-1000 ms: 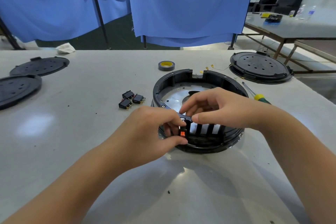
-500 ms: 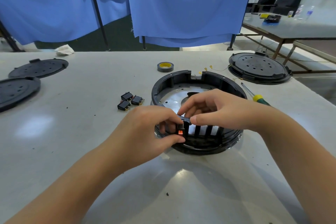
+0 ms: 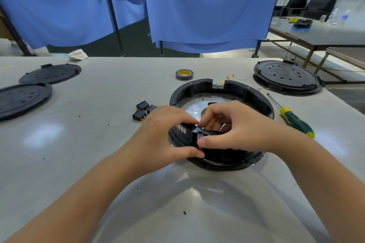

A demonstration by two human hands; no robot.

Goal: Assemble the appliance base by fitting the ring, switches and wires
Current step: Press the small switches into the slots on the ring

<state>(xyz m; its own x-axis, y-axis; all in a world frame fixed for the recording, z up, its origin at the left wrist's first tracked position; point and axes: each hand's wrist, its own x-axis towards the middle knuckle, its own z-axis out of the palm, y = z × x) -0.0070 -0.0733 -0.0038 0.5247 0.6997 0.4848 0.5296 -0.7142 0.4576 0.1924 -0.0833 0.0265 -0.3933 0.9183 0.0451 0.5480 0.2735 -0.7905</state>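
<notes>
A round black appliance base with a shiny metal floor lies in the middle of the table. A black rocker switch with a red end sits in a slot of its near wall. My left hand grips the near rim, thumb below the switch and fingers over the top. My right hand pinches the switch, thumb on its front face and fingers curled behind the wall. Three loose black switches lie just left of the base. Thin wires with gold terminals lie behind it.
A green and yellow screwdriver lies to the right of the base. A grey tape roll sits behind it. Black round covers rest at the far right and at the left. Blue curtains hang beyond the table.
Both hands have shifted on the near wall. My right thumb now presses the front of the switch, and the open slots to its right are covered by my right hand.
</notes>
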